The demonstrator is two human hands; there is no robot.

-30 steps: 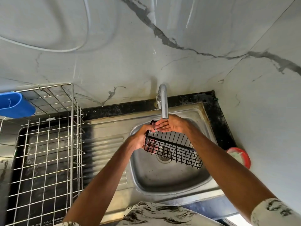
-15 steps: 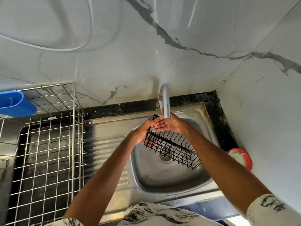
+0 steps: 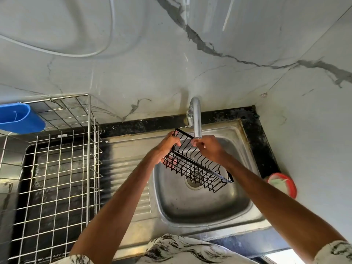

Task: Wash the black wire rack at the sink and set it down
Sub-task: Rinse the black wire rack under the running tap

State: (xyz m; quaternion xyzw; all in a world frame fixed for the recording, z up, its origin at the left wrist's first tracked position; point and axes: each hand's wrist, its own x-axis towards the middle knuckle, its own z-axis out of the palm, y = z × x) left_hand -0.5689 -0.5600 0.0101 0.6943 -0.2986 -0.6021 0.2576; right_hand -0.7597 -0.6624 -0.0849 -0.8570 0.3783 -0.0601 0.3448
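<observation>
The steel sink (image 3: 200, 210) fills the middle of the view, and the black wire rack (image 3: 192, 168) is held in the air over its basin, one end just under the tap (image 3: 197, 119). The rack's long axis runs from the tap end diagonally down toward the basin's right front, passing above the drain (image 3: 194, 181), with its open top facing upward. It looks light and stiff, though probably slick when wet; the thicker rim wires offer the surest hold. The left hand (image 3: 164, 147) curls round the rim at the tap end, and the right hand (image 3: 207, 148) pinches a wire on the far side.
</observation>
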